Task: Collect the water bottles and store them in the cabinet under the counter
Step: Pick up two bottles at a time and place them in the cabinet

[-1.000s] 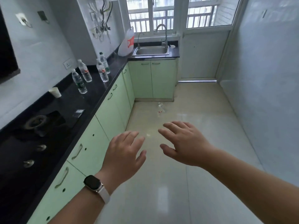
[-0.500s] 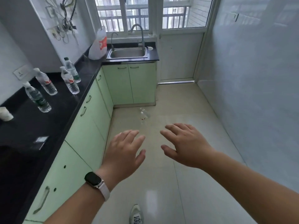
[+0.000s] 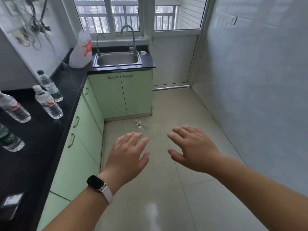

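1. The left hand point(image 3: 128, 152) and the right hand point(image 3: 191, 147) hover over the floor, fingers spread, holding nothing.
2. A clear bottle point(image 3: 141, 125) lies on the floor just beyond them, near the shut green cabinet point(image 3: 136, 92).
3. On the black counter point(image 3: 41, 147) stand a green-capped bottle point(image 3: 50, 85), a red-labelled bottle point(image 3: 48, 103) beside it, a second red-labelled bottle point(image 3: 13, 109) and a green-labelled bottle point(image 3: 10, 140).

Nearest counter bottle point(image 3: 10, 140) half off-frame
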The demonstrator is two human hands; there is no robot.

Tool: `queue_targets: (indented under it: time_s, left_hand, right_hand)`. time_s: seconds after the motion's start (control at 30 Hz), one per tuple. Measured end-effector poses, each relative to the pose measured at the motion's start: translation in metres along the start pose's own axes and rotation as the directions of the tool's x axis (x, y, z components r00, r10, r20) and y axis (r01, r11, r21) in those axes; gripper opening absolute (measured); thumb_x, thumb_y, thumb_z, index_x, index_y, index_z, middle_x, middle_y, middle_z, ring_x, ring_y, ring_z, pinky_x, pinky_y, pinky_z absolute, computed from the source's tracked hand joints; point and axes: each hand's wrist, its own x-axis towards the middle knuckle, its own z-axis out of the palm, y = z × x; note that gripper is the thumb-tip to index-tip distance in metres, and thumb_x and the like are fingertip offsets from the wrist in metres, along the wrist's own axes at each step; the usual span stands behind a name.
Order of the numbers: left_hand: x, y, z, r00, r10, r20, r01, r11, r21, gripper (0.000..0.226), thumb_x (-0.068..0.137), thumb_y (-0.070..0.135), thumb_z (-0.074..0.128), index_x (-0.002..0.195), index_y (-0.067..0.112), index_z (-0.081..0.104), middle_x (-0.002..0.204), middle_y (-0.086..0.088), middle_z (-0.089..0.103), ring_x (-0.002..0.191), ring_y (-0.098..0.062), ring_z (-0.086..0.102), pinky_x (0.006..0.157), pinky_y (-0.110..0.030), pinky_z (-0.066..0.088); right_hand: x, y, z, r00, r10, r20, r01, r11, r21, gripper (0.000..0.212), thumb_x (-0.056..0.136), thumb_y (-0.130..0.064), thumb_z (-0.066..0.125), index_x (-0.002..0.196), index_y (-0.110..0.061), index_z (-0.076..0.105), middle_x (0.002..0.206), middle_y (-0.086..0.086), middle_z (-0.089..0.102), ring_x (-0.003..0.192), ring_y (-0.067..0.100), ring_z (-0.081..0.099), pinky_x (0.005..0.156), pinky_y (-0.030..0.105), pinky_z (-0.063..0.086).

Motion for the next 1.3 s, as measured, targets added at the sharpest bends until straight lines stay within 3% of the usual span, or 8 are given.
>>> queue_targets:
  time_s: [0.37, 0.53, 0.87, 1.3]
  left_hand:
    - [0.088, -0.046, 0.061, 0.994, -0.065, 0.087, 0.060, 0.997, 0.056, 0.046, 0.085, 0.041, 0.054, 0.117, 0.014, 0.071, 0.119, -0.011, 0.069, 0.111, -0.034, 0.064, 0.091, -0.047, 0.053]
    - [0.161, -0.049, 0.094, 0.978, -0.157, 0.136, 0.139, 0.982, 0.131, 0.048, 0.087, 0.041, 0.052, 0.121, 0.013, 0.070, 0.122, -0.011, 0.067, 0.113, -0.034, 0.064, 0.092, -0.047, 0.052]
    - [0.305, -0.030, 0.165, 0.968, -0.235, 0.088, 0.216, 0.958, 0.190, 0.047, 0.087, 0.039, 0.054, 0.122, 0.013, 0.070, 0.123, -0.012, 0.067, 0.113, -0.034, 0.063, 0.093, -0.045, 0.050]
    - [0.389, -0.105, 0.246, 0.934, -0.336, 0.117, 0.317, 0.935, 0.158, 0.046, 0.087, 0.038, 0.052, 0.121, 0.013, 0.070, 0.126, -0.012, 0.066, 0.117, -0.035, 0.061, 0.096, -0.047, 0.048]
  right_hand:
    - [0.102, 0.076, 0.081, 0.997, -0.071, 0.031, 0.068, 0.993, 0.097, 0.053, 0.084, -0.055, 0.044, 0.114, -0.018, 0.068, 0.113, 0.005, 0.068, 0.104, 0.030, 0.063, 0.086, 0.039, 0.051]
    - [0.165, 0.145, 0.121, 0.988, -0.148, 0.038, 0.138, 0.971, 0.194, 0.057, 0.082, -0.056, 0.044, 0.116, -0.017, 0.069, 0.111, 0.005, 0.069, 0.102, 0.031, 0.064, 0.084, 0.040, 0.051]
    - [0.261, 0.302, 0.164, 0.968, -0.246, 0.041, 0.229, 0.942, 0.244, 0.053, 0.084, -0.055, 0.045, 0.112, -0.016, 0.068, 0.115, 0.007, 0.067, 0.104, 0.031, 0.062, 0.085, 0.040, 0.050]
    - [0.381, 0.349, 0.224, 0.941, -0.318, 0.116, 0.276, 0.919, 0.281, 0.056, 0.086, -0.055, 0.045, 0.122, -0.017, 0.065, 0.122, 0.008, 0.065, 0.112, 0.031, 0.059, 0.093, 0.041, 0.048]
